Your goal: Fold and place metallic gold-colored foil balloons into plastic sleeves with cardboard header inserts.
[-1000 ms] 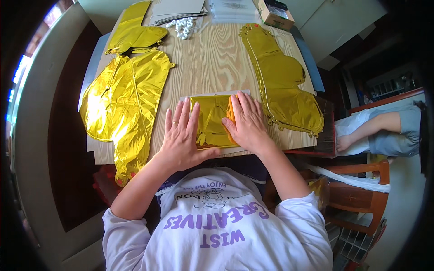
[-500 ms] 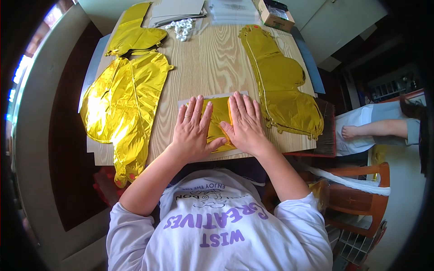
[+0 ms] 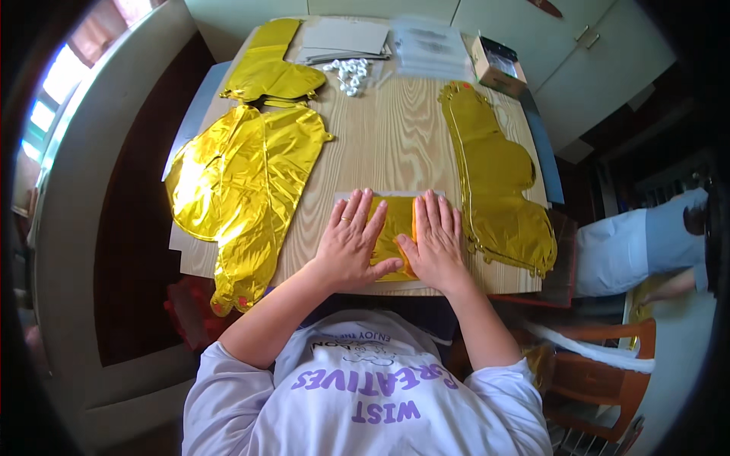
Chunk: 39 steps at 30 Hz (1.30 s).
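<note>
We see a gold sheet (image 3: 396, 219), shinier gold foil (image 3: 251, 175) at ten o'clock, olive-gold foil (image 3: 498, 178) at two, and a tan wood-grained worktop (image 3: 388, 152).

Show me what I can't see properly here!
All in the head view:
Rectangular gold sheet: left edge hidden by the left hand.
Orange item: mostly hidden by the right hand.
Cardboard box: contents too small to tell.
Other person: cut off by the dark rim; arm blurred.

own hands (image 3: 352, 245) (image 3: 439, 243): 2 | foil rectangle (image 3: 393, 220): 1 | table (image 3: 380, 144): 1 | box (image 3: 498, 76): 1 | white pieces (image 3: 351, 76): uncountable
</note>
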Each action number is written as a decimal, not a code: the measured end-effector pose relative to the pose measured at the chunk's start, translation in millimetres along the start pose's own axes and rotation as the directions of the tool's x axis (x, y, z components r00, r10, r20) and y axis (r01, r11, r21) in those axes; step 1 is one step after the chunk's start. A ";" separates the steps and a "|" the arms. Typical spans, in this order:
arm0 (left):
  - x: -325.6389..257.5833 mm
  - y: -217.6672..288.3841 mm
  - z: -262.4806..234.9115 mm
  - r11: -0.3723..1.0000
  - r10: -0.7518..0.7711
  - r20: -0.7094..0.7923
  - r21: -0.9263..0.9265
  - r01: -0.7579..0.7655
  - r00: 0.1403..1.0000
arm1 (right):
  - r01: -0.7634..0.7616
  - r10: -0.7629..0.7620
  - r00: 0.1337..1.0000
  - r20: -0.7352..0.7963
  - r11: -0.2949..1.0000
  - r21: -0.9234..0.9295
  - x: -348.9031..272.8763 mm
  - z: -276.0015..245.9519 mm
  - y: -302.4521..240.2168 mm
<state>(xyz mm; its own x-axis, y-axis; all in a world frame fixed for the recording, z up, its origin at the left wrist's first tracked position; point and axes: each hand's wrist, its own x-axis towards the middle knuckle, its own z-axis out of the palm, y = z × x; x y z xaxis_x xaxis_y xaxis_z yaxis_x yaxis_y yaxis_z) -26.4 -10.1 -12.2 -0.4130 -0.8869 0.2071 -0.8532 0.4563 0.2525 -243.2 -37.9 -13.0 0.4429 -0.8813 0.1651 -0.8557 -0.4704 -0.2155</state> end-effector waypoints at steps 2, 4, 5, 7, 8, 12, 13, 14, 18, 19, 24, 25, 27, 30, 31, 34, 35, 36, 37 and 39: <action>2.3 -4.7 -1.6 1.000 0.010 0.018 -0.029 -0.009 1.000 | -0.004 0.003 1.000 0.014 1.000 0.009 2.9 -1.2 -2.8; 2.1 -0.2 -5.1 1.000 0.005 0.008 -0.007 -0.005 1.000 | -0.003 0.003 1.000 0.028 1.000 0.017 3.1 -4.1 -1.5; 1.6 1.4 -4.9 1.000 -0.001 -0.004 -0.005 0.001 1.000 | -0.002 0.002 1.000 0.025 1.000 0.002 2.7 -5.7 -1.6; 0.3 0.7 -6.9 0.999 -0.022 0.016 -0.028 0.022 1.000 | -0.017 0.007 0.996 0.084 0.993 0.119 5.8 -15.3 1.1; 1.5 1.7 -6.7 0.999 -0.021 0.024 -0.033 0.022 0.999 | -0.035 0.015 0.993 0.117 0.985 0.169 7.9 -21.3 7.0; 1.7 3.9 -9.9 0.999 -0.029 0.031 -0.038 0.030 0.999 | -0.354 0.252 0.935 0.248 0.661 0.662 57.8 -70.7 32.0; 1.3 4.0 -10.0 0.998 -0.027 0.010 -0.047 0.028 1.000 | -0.298 0.235 0.954 0.185 0.701 0.648 76.0 -76.1 42.1; 1.2 4.0 -10.0 0.998 -0.028 -0.011 -0.059 0.028 1.000 | -0.241 0.211 0.970 0.124 0.741 0.627 96.5 -78.6 53.0; 2.7 2.8 -9.5 0.988 -0.041 -0.018 -0.153 0.038 0.999 | -0.219 0.169 0.976 0.140 0.763 0.609 181.4 -52.5 91.7; 2.6 2.9 -8.6 0.993 -0.037 -0.002 -0.116 0.037 0.999 | -0.198 0.159 0.980 0.118 0.771 0.605 200.4 -43.8 94.9; 0.0 2.2 -12.9 0.993 -0.052 -0.013 -0.105 0.050 0.999 | -0.140 0.138 0.989 0.046 0.822 0.553 274.5 -14.2 90.5; 1.3 2.4 -14.5 0.992 -0.049 -0.018 -0.118 0.047 0.999 | -0.145 0.147 0.988 0.042 0.825 0.546 285.1 -10.8 93.5; 3.1 2.9 -13.4 0.991 -0.036 -0.043 -0.128 0.030 0.998 | -0.166 0.174 0.984 0.034 0.832 0.530 301.8 -0.8 107.7; 2.4 -1.8 -16.5 0.991 -0.061 -0.021 -0.120 0.058 0.998 | -0.261 0.274 0.960 0.059 0.798 0.543 325.9 6.5 126.5; -0.5 -1.2 -15.7 0.987 -0.069 -0.046 -0.147 0.061 0.997 | -0.272 0.306 0.952 0.030 0.794 0.544 332.0 7.8 135.8; 4.7 0.0 -16.2 0.985 -0.053 -0.052 -0.169 0.044 0.997 | -0.298 0.406 0.907 -0.111 0.806 0.511 365.1 6.1 188.3; 9.7 1.4 -16.0 0.981 -0.040 -0.023 -0.188 0.035 0.999 | -0.323 0.442 0.882 -0.167 0.822 0.469 373.9 3.8 212.2; 9.8 1.9 -17.2 0.977 -0.048 -0.006 -0.207 0.045 0.999 | -0.343 0.465 0.862 -0.202 0.829 0.441 382.1 6.4 219.7; 11.3 2.6 -17.7 0.972 -0.051 0.010 -0.228 0.052 0.999 | -0.415 0.506 0.850 -0.145 0.813 0.408 388.5 6.2 229.8; 12.2 1.0 -21.3 0.963 -0.057 0.035 -0.263 0.064 0.998 | -0.531 0.580 0.813 -0.047 0.773 0.348 410.9 -2.3 234.2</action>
<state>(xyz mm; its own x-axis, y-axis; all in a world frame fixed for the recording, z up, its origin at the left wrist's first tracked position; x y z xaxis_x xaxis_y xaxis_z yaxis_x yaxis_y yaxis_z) -25.4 -18.9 10.7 -0.3747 -0.9134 0.1593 -0.7641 0.4015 0.5049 -262.3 -510.2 6.6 -0.1488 -0.9874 0.0544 -0.8033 0.0886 -0.5889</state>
